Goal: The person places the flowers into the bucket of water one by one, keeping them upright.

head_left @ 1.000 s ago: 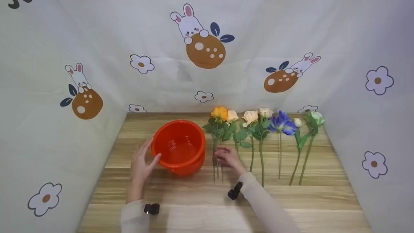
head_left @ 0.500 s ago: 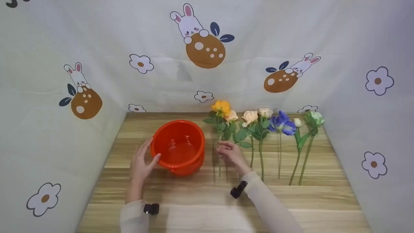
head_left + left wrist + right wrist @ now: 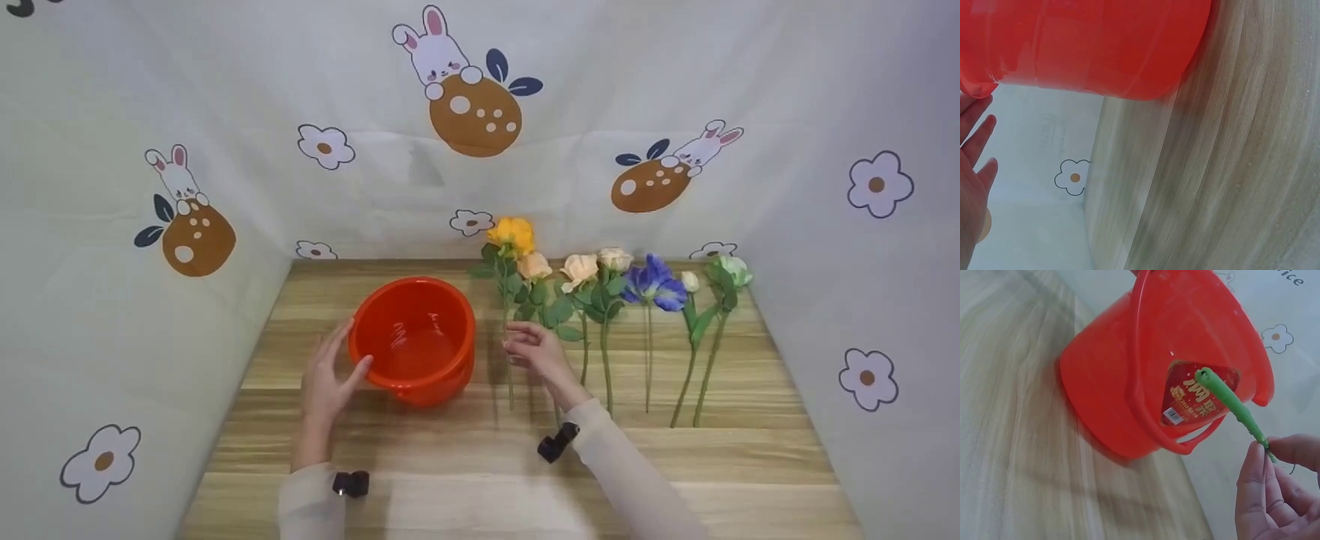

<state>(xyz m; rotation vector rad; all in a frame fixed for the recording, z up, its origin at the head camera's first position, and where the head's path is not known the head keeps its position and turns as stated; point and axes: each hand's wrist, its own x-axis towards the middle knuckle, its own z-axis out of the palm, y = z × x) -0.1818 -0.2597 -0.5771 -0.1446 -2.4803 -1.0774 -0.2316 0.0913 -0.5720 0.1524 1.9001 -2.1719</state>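
Observation:
In the head view, my left hand (image 3: 325, 379) rests against the left side of a red plastic bucket (image 3: 435, 390). Its fairly straight fingers touch the rim, as the left wrist view also shows at the fingertips (image 3: 982, 100). To the right of the bucket, my right hand (image 3: 541, 358) pinches the stem of a yellow artificial rose (image 3: 513, 237). The right wrist view shows the green stem (image 3: 1235, 405) held between thumb and fingers, its cut end sticking out in front of the bucket's label (image 3: 1199, 394). The rose's bloom overlaps the back cloth in the head view.
Lying right of my right hand are several peach roses (image 3: 580, 271), a blue-purple flower (image 3: 655, 285), a small white bud (image 3: 690, 282) and a pale green flower (image 3: 735, 271). Printed cloth walls (image 3: 360, 202) stand round the wooden table (image 3: 450, 480). The bucket's handle (image 3: 1135, 377) hangs down.
My right hand has lifted the yellow rose off the table, moving slightly up and right. The bloom now stands higher over the peach rose beside it. My left hand and the bucket stay put.

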